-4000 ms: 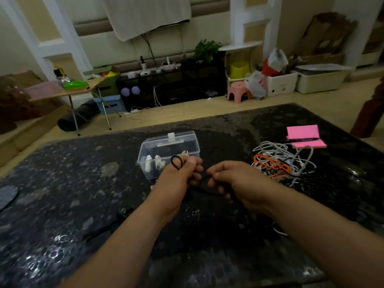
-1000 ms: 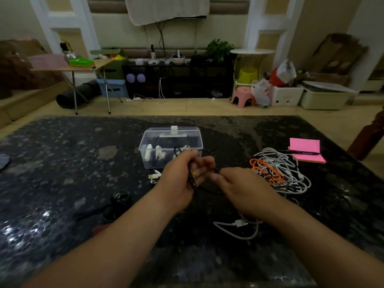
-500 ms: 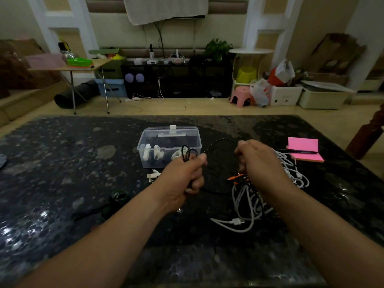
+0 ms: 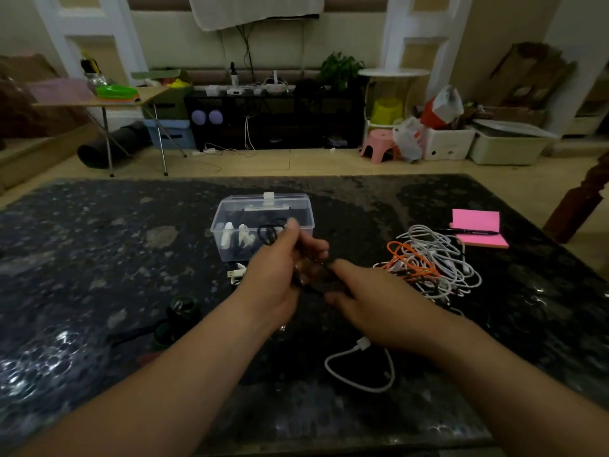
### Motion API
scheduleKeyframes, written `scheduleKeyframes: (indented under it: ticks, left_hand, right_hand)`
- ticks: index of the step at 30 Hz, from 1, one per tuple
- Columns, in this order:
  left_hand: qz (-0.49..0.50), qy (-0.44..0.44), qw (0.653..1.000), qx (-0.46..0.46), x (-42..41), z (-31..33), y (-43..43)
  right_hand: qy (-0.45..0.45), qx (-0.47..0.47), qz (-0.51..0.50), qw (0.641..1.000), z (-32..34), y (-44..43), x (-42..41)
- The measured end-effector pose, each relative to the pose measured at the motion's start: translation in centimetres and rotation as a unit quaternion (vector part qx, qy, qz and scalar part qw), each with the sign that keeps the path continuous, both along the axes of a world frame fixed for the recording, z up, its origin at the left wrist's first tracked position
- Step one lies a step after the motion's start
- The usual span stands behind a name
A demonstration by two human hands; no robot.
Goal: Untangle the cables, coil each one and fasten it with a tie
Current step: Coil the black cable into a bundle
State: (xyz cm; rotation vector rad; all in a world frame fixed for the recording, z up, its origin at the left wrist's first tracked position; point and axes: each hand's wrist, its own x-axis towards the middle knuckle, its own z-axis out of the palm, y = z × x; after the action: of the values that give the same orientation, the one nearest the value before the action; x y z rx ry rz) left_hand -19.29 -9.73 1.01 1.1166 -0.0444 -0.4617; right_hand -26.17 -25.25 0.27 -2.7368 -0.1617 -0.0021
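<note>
over the table [image 4: 99, 258], left hand [image 4: 276, 282] grips the black cable [image 4: 268, 233], loops upright, right hand [image 4: 372, 301] pinching its tail.

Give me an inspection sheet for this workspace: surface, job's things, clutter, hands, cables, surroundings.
Surface: dark speckled stone table, glossy with glare.
Job's things: black cable, partly looped, held in both hands; clear lidded box holding small white pieces, ties not identifiable.
Clutter: pink notepad with a pen on it; dark round object by the left forearm, unclear.
Hands: left hand grips the black cable's loops; right hand pinches its strand.
Cables: white and orange tangle right of the hands; white cable loop near the right wrist; white plug beside the box.
Surroundings: folding table, pink stool, storage bins, plant beyond the table.
</note>
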Motion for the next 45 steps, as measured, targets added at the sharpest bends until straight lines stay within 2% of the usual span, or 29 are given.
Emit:
scheduleKeyframes:
  ticks: [3,6,12,16,20,22,24,25,27,28,30,33,35,36,39,41,45]
  left_hand:
    - [0.006,0.051,0.995,-0.083,1.2,0.5,1.0]
    - [0.0,0.057,0.992,-0.114,1.9,0.9,1.4]
    - [0.011,0.047,0.987,-0.152,3.4,1.9,2.9]
    - [0.031,0.045,0.983,-0.176,4.3,2.2,4.5]
    - [0.025,0.039,0.979,-0.199,4.3,2.6,5.4]
    - [0.019,0.033,0.979,-0.199,4.1,2.6,5.3]
    - [0.011,0.026,0.98,-0.197,3.9,2.8,5.0]
    - [0.007,0.023,0.98,-0.196,3.7,2.8,4.9]
    - [0.004,0.016,0.98,-0.197,3.7,3.1,4.9]
    - [0.009,0.01,0.98,-0.198,3.8,3.3,5.2]
    - [0.033,0.0,0.979,-0.203,4.5,3.8,6.5]
    - [0.064,-0.025,0.988,-0.141,5.4,4.3,8.5]
    - [0.051,-0.074,0.996,-0.024,5.0,3.9,8.4]
    - [0.028,-0.11,0.992,0.047,4.4,3.6,7.8]
    - [-0.069,-0.177,0.961,0.203,2.0,2.8,5.0]
    - [-0.134,-0.159,0.957,0.202,0.6,2.4,3.3]
    - [-0.185,-0.099,0.964,0.161,-0.7,1.3,1.7]
  right_hand:
    - [0.009,-0.011,-0.024,1.0,0.0,-2.4,0.3]
    - [0.043,-0.014,-0.03,0.999,0.0,-4.2,0.3]
    - [0.066,0.134,0.004,0.989,0.9,-6.7,0.0]
    - [0.016,0.171,-0.103,0.98,0.6,-9.6,0.3]
    - [-0.009,0.031,-0.197,0.98,-0.5,-10.5,1.4]
    - [-0.073,-0.053,-0.217,0.972,0.3,-8.4,1.4]
    - [-0.163,-0.063,-0.147,0.974,1.5,-5.2,1.2]
    - [-0.157,-0.038,-0.087,0.983,2.0,-3.4,0.9]
    - [-0.061,-0.005,0.011,0.998,2.0,-0.6,0.6]
    - [-0.006,-0.024,0.031,0.999,1.6,-0.3,0.8]
    - [0.044,-0.018,0.027,0.999,1.6,-1.2,1.3]
    - [0.04,0.153,-0.005,0.987,3.6,-3.4,1.5]
    - [0.01,0.259,-0.013,0.966,4.5,-3.9,1.2]
    - [0.004,0.282,-0.01,0.959,4.7,-3.8,1.0]
    - [0.025,0.292,0.013,0.956,4.7,-2.4,0.9]
    - [0.002,0.271,-0.001,0.963,4.5,-1.6,1.4]
    - [-0.109,0.224,-0.106,0.963,3.4,-2.0,2.9]
